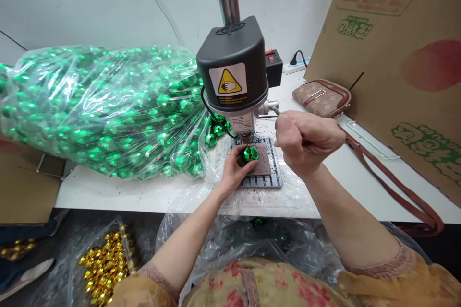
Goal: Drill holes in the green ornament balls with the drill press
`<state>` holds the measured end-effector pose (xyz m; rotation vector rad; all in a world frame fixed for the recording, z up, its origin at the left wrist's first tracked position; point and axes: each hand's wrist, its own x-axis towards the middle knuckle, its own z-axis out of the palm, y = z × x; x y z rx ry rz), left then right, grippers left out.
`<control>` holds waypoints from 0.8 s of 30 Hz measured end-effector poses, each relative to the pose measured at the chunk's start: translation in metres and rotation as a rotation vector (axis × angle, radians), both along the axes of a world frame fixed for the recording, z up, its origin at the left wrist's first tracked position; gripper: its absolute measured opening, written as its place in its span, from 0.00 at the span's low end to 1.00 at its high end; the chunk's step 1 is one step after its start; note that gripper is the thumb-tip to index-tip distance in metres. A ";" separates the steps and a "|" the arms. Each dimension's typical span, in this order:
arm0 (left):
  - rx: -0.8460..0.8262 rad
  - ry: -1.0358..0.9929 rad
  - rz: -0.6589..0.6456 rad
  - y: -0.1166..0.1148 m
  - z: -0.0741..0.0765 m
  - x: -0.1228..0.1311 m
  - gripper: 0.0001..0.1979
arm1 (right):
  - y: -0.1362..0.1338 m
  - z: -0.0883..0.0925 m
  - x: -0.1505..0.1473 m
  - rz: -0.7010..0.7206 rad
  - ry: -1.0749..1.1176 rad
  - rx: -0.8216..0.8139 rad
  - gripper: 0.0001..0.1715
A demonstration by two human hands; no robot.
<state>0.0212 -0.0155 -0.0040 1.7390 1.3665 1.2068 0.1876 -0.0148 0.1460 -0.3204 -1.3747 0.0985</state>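
A small bench drill press [233, 74] with a dark grey head stands on the white table [118, 192]. My left hand [236, 169] pinches a shiny green faceted bead [249, 153] on a brown pad over the drill's slotted base plate [268, 180], right under the drill bit. My right hand [306, 140] is closed in a fist around the drill's feed lever [274, 108], to the right of the drill head.
A large clear plastic bag of green beads [97, 108] lies on the table to the left. A bag of gold beads [104, 264] sits below the table edge. A brown patterned purse [321, 98] with a long strap and a cardboard box [392, 57] are at right.
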 end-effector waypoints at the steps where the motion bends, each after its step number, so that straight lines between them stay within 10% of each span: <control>1: 0.002 0.004 -0.001 0.000 0.000 0.000 0.23 | 0.000 -0.001 0.000 0.008 0.005 0.015 0.28; 18: -0.002 -0.025 -0.003 -0.001 0.000 0.000 0.24 | 0.006 -0.021 0.002 0.097 -0.066 0.193 0.27; 24: -0.028 -0.030 0.024 0.000 0.003 0.005 0.24 | -0.003 0.013 -0.001 0.032 0.039 -0.099 0.27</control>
